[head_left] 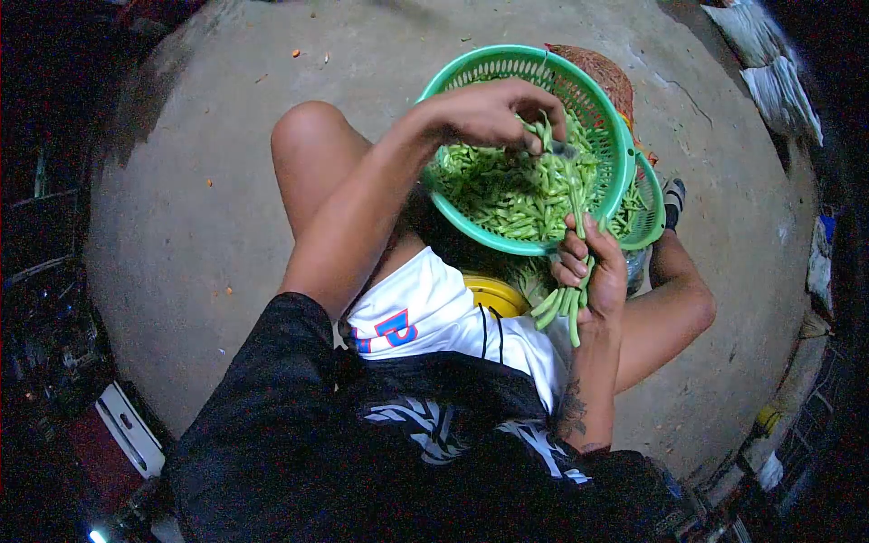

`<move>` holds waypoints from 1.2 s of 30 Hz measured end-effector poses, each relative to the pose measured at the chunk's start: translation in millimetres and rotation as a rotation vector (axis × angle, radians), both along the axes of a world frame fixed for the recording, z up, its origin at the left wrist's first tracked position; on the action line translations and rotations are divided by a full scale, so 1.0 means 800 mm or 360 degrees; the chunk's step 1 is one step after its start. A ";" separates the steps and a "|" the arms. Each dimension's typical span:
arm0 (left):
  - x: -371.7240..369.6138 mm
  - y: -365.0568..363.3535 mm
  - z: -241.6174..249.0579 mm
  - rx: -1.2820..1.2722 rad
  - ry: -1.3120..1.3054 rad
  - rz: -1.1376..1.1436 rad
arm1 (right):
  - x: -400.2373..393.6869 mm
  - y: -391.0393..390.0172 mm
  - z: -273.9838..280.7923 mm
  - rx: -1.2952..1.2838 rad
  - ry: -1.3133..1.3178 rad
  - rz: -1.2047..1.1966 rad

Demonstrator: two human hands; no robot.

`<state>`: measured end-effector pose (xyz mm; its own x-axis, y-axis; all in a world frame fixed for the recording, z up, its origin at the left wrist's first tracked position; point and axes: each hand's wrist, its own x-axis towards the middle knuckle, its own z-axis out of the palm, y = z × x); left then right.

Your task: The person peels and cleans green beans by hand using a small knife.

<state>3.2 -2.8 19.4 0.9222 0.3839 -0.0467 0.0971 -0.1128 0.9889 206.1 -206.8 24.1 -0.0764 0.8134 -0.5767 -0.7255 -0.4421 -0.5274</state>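
My right hand [593, 267] is closed around a bunch of long green beans [566, 303], whose ends stick out below the fist and whose other ends reach up over the basket. Above the basket, my left hand [498, 113] is curled with its fingers closed near the upper bean ends. A small dark grey, blade-like thing [564, 150] shows at those fingers; it is blurred and its handle is hidden. Below lies a green plastic basket [493, 240] holding many short cut bean pieces [507, 195].
A second green basket [654, 231] with beans stands partly under the first, at its right. Behind them is a reddish mesh sack [602, 77]. Something yellow and round [493, 294] sits between my legs. Pale sacks [783, 95] lie along the right edge of the concrete floor [208, 244].
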 end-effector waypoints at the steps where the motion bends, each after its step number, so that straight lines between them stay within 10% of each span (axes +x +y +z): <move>1: -0.003 0.001 0.005 -0.0093 0.0103 0.0077 | 0.000 -0.001 -0.001 -0.0010 0.0007 -0.0015; 36: 0.005 -0.007 -0.001 0.0059 0.0023 0.0061 | 0.003 0.010 -0.003 0.0102 0.0053 0.0019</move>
<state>6.9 -8.2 18.6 0.9062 0.4205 -0.0448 0.1161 -0.1453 0.9826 208.5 -199.0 21.9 -0.1046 0.8476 -0.5202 -0.7381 -0.4167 -0.5306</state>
